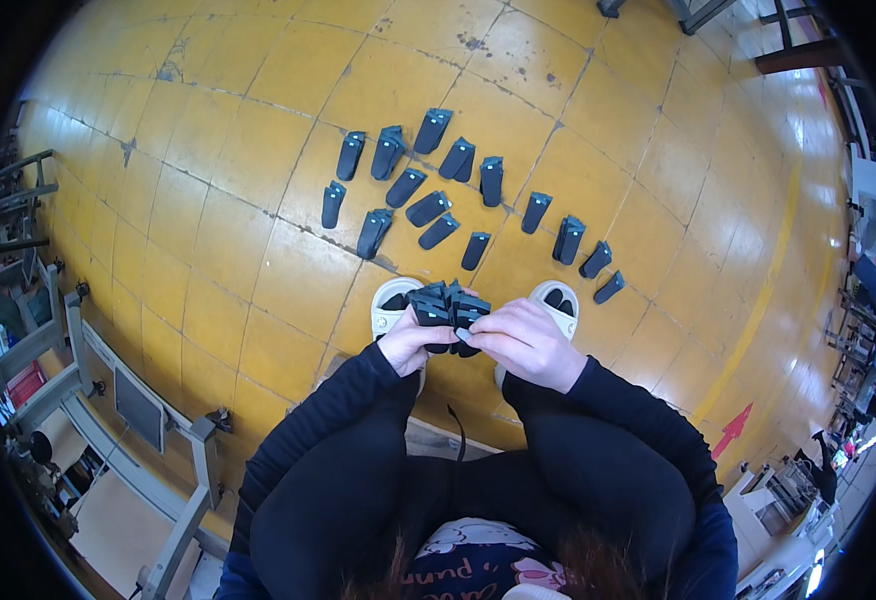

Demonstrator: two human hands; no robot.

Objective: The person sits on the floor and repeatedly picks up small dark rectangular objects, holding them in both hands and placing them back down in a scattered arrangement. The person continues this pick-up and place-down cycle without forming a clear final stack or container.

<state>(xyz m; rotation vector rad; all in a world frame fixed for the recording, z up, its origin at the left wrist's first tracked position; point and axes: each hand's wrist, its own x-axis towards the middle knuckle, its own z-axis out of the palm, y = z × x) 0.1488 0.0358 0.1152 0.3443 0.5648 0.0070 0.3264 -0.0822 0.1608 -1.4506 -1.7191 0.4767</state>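
Between my shoes I hold a bundle of flat, dark strap-like pieces with teal-black ends and small pale labels. My left hand is closed round its left side, thumb laid across the front. The fingers of my right hand are bent and pressed together on the bundle's right side. At those fingertips, near my left thumb, a small pale spot shows; whether it is a label or a nail I cannot tell. Similar dark pieces lie beyond my feet in several small piles, some single, some stacked.
Light-coloured clogs are on my feet on the yellow tiled floor. A grey metal frame stands close on my left. To the right a red arrow marks the floor, with crowded shelves beyond. Furniture legs stand far off.
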